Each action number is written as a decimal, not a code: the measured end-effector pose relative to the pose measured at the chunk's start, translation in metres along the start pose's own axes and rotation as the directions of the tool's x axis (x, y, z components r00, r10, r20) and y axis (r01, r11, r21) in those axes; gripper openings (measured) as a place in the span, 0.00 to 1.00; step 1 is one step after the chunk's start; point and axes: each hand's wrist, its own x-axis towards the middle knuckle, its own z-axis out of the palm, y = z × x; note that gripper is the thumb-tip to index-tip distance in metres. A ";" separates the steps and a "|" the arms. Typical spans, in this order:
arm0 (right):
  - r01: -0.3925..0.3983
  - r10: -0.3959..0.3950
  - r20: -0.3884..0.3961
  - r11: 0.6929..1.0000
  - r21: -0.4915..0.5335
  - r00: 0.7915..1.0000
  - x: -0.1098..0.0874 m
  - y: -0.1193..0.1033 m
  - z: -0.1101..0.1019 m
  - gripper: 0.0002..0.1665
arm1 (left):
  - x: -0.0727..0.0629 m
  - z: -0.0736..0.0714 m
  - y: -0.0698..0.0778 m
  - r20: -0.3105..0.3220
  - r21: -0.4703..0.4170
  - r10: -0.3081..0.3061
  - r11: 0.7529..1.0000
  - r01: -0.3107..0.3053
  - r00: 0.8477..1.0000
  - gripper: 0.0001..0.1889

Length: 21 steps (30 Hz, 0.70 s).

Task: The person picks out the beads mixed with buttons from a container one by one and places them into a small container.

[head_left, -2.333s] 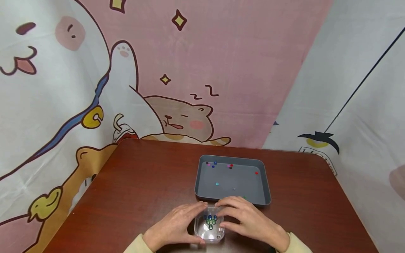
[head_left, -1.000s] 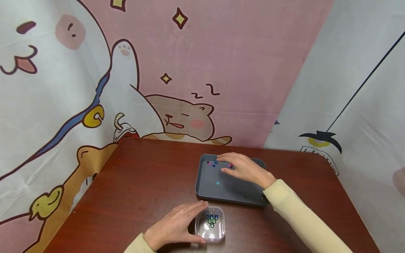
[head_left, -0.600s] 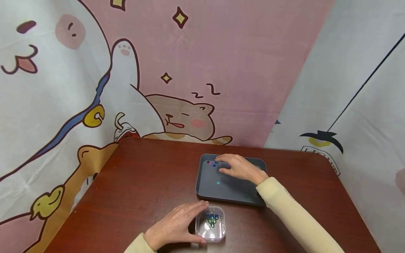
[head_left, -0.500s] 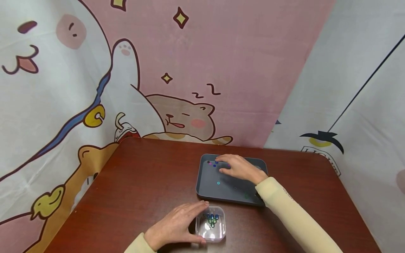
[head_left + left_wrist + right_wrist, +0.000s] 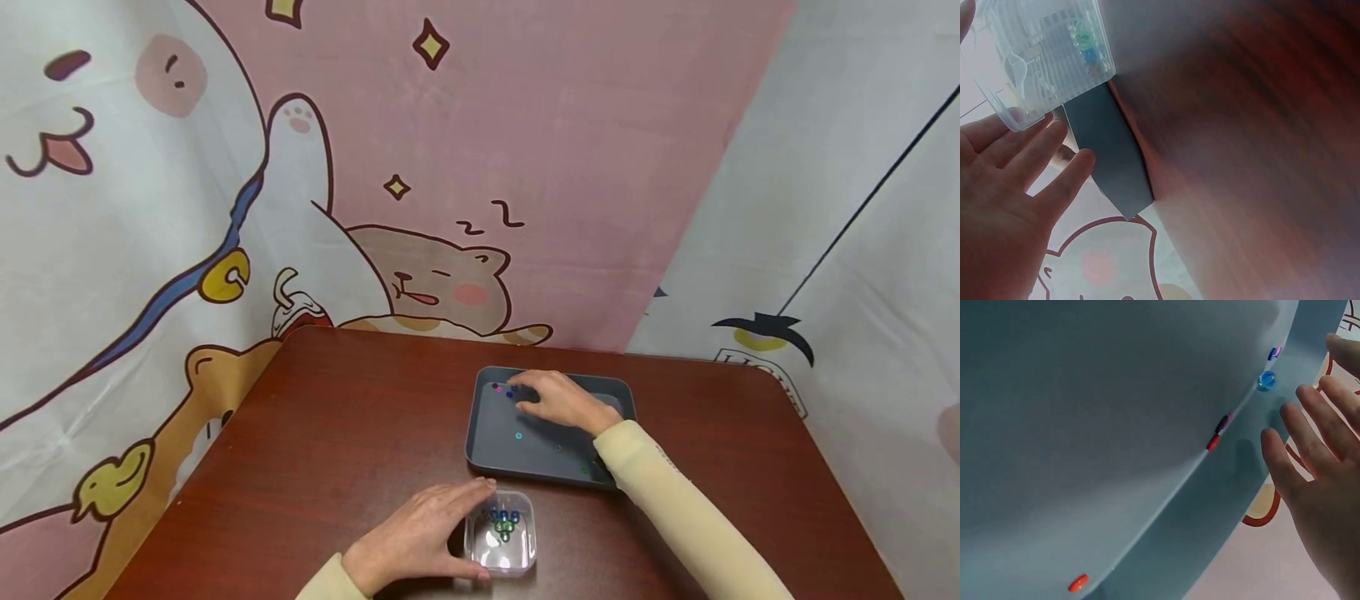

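My left hand (image 5: 420,531) stays beside a small transparent plastic box (image 5: 489,557), fingers at its far left corner and thumb at the near left one. Its fingers look extended in the left wrist view; firm contact cannot be told. Blue and green glassy beads (image 5: 505,526) lie inside the box. My right hand (image 5: 564,402) is over the far part of a grey tray (image 5: 491,442). In the right wrist view its fingers are spread, with nothing between them, near a glassy blue bead (image 5: 1266,380) by the tray's wall.
Tiny coloured pieces lie scattered in the tray, among them a cyan ring (image 5: 518,436), a red piece (image 5: 1213,442) and an orange-red one (image 5: 1077,583). The brown table (image 5: 360,425) ends at a cartoon-printed cloth (image 5: 600,167).
My right hand has left the plastic box and reached over the tray, then shifted slightly left towards its far left corner. My left hand has kept its place beside the box.
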 end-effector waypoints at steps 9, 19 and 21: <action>-0.027 0.027 -0.007 0.999 0.043 1.000 0.002 0.007 0.009 0.28 | -0.001 0.001 0.001 0.013 -0.014 -0.011 1.000 0.011 1.000 0.52; -0.025 0.025 -0.023 0.999 0.028 0.999 0.005 0.009 0.014 0.27 | 0.000 0.001 0.000 0.018 -0.026 -0.014 1.000 0.014 1.000 0.52; -0.032 0.033 -0.025 0.999 0.030 0.999 0.006 0.009 0.014 0.27 | 0.000 0.000 0.000 0.016 -0.021 -0.015 1.000 0.015 1.000 0.52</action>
